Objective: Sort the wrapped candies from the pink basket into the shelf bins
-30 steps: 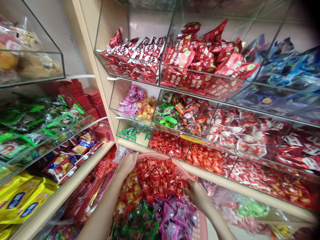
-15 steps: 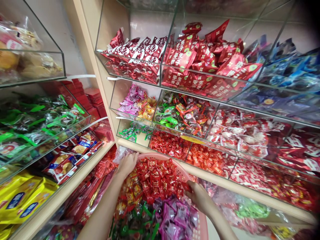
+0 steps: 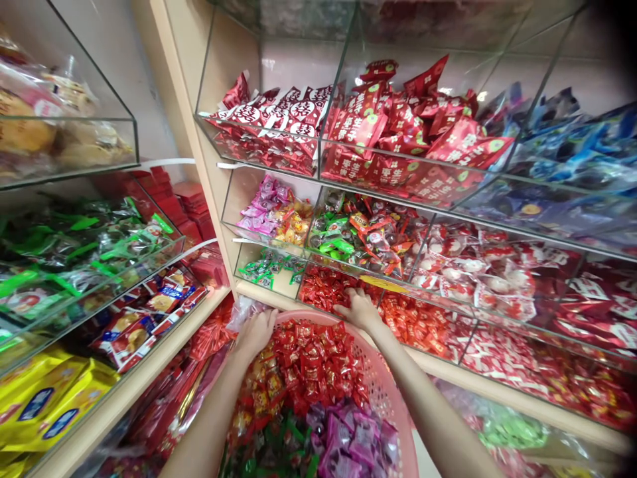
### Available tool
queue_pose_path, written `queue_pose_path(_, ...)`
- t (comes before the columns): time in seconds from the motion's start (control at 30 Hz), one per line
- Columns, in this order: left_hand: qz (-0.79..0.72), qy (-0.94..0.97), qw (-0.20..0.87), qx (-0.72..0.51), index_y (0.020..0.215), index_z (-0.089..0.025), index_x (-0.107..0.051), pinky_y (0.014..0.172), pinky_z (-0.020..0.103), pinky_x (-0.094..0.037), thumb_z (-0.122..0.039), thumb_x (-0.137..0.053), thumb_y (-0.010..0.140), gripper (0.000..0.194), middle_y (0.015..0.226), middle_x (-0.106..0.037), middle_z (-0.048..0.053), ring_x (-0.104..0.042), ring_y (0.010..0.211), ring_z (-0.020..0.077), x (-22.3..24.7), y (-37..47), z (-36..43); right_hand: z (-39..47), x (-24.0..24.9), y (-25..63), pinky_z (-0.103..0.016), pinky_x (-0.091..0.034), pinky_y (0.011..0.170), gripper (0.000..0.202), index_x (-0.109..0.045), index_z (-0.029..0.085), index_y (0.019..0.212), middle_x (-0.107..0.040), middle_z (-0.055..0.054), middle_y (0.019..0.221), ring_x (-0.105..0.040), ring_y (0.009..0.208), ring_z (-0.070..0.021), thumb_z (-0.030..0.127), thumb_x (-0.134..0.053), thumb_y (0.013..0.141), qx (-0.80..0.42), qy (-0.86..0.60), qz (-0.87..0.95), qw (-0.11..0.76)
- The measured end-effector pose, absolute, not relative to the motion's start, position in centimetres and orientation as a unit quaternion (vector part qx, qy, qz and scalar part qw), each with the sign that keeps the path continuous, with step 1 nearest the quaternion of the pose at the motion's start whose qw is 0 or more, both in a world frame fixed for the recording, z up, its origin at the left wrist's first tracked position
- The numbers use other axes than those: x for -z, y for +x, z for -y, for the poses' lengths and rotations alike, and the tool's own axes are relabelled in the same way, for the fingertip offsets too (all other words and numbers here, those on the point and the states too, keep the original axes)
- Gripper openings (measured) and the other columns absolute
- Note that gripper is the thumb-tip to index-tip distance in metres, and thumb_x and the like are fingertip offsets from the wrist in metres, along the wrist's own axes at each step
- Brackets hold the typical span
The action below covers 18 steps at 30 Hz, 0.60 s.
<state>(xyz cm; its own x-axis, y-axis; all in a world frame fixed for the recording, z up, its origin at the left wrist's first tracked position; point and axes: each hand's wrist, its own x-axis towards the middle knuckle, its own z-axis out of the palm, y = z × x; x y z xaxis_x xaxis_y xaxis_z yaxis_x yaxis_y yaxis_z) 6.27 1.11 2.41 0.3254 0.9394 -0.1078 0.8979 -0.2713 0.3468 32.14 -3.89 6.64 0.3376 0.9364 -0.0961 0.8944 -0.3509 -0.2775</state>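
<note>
Left hand is gripping a round pink plastic basket at its far-left rim; right hand, fingers parted, is touching small red-wrapped candies.

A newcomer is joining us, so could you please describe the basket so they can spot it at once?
Find the corner of the shelves, then the left hand just below it. That hand is on the rim of the basket, which, unlike the clear straight-sided bins above, is pink, curved and perforated.

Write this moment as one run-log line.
left hand: on rim of round pink perforated plastic basket | right hand: at small red-wrapped candies beyond basket | contents: red, purple, green wrapped sweets
</note>
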Motion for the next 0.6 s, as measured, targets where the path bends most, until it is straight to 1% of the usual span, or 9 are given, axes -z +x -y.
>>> queue_pose_path(0.07,-0.575,0.796,0.176,-0.067,0.097,-0.016,-0.062,0.075,0.032,-0.042,-0.048,-0.012,0.087,0.06,0.093,-0.067,0.012,-0.061,0.089,0.0239,-2.3,6.2,-1.1,1.4,-5.4,32.3,-0.037,-0.037,0.083,0.067,-0.039,0.014,0.123,-0.039,-0.018,0.128,-0.04,0.113,-0.0321,0.056,-0.052,0.071,-0.149,-0.837,0.525,0.026)
queue_pose_path(0.13,-0.577,0.794,0.177,-0.072,0.097,-0.016,-0.062,0.075,0.033,-0.042,-0.049,-0.011,0.087,0.061,0.093,-0.067,0.012,-0.061,0.09,0.0247,-2.2,6.2,-1.1,-0.3,-4.3,32.4,-0.041,-0.034,0.088,0.081,-0.036,0.008,0.126,-0.035,-0.023,0.129,-0.036,0.117,-0.0343,0.062,-0.052,0.068,-0.183,-0.856,0.482,-0.024)
queue_pose_path(0.2,-0.582,0.79,0.18,-0.071,0.098,-0.016,-0.061,0.076,0.033,-0.042,-0.048,-0.011,0.087,0.061,0.093,-0.066,0.012,-0.061,0.09,0.0248,-2.2,6.1,-1.1,-1.2,-3.5,32.2,-0.044,-0.032,0.091,0.093,-0.031,0.003,0.128,-0.033,-0.027,0.129,-0.034,0.118,-0.0365,0.067,-0.051,0.064,-0.203,-0.865,0.457,-0.047)
queue_pose_path(0.27,-0.584,0.788,0.181,-0.069,0.099,-0.016,-0.061,0.076,0.033,-0.042,-0.048,-0.011,0.087,0.061,0.093,-0.066,0.013,-0.061,0.09,0.0247,-2.2,6.1,-1.1,-1.4,-3.0,31.9,-0.046,-0.031,0.091,0.101,-0.026,0.001,0.131,-0.029,-0.028,0.131,-0.032,0.119,-0.0384,0.072,-0.048,0.062,-0.214,-0.869,0.442,-0.053)
queue_pose_path(0.37,-0.578,0.793,0.179,-0.067,0.099,-0.016,-0.061,0.075,0.033,-0.043,-0.048,-0.011,0.087,0.061,0.094,-0.066,0.013,-0.061,0.09,0.0244,-2.2,6.1,-1.2,-1.4,-2.6,31.3,-0.049,-0.031,0.09,0.102,-0.028,0.001,0.131,-0.028,-0.027,0.132,-0.031,0.119,-0.0391,0.076,-0.041,0.063,-0.197,-0.875,0.438,-0.057)
queue_pose_path(0.43,-0.578,0.793,0.18,-0.065,0.099,-0.017,-0.061,0.075,0.032,-0.043,-0.049,-0.011,0.087,0.06,0.094,-0.066,0.012,-0.061,0.09,0.0238,-2.2,6.1,-1.2,-1.4,-2.4,31.0,-0.049,-0.031,0.091,0.102,-0.032,-0.003,0.127,-0.031,-0.029,0.129,-0.033,0.117,-0.0393,0.076,-0.038,0.064,-0.179,-0.879,0.438,-0.058)
queue_pose_path(0.5,-0.583,0.789,0.183,-0.063,0.099,-0.017,-0.061,0.075,0.032,-0.043,-0.049,-0.012,0.087,0.06,0.093,-0.066,0.012,-0.061,0.09,0.0235,-2.2,6.1,-1.2,-1.6,-2.1,31.0,-0.05,-0.029,0.092,0.102,-0.033,-0.006,0.125,-0.033,-0.032,0.127,-0.033,0.117,-0.0398,0.076,-0.037,0.065,-0.17,-0.88,0.439,-0.069)
queue_pose_path(0.6,-0.585,0.787,0.185,-0.067,0.097,-0.016,-0.062,0.075,0.031,-0.042,-0.049,-0.013,0.087,0.059,0.092,-0.066,0.012,-0.061,0.09,0.0236,-2.2,6.1,-1.2,-2.3,-1.4,31.3,-0.053,-0.024,0.094,0.102,-0.033,-0.007,0.126,-0.032,-0.033,0.128,-0.029,0.12,-0.0402,0.075,-0.038,0.066,-0.162,-0.875,0.444,-0.099)
